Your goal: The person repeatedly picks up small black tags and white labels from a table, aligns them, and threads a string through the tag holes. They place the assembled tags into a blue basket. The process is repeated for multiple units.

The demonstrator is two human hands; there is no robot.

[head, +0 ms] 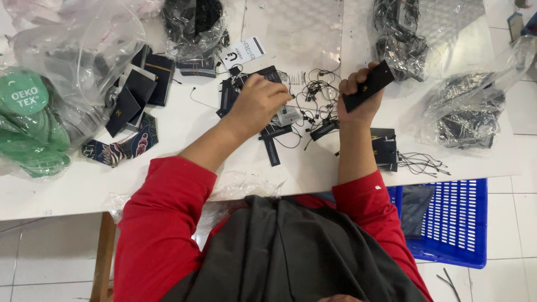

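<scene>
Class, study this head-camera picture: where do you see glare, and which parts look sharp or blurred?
Head view: even, bright light; glare on the clear plastic bags and the sheet at the top; soft shadows under the left hand and right hand; the black tag is sharp, and the thin cords stay fairly distinct.

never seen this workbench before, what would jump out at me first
The red sleeves reaching from the bottom edge catch the eye first, with the right hand lifting a long black tag above the white table and the left hand down among scattered black tags and thin strings. Next come the green round labels bagged at the far left and the blue crate on the floor at lower right.
</scene>
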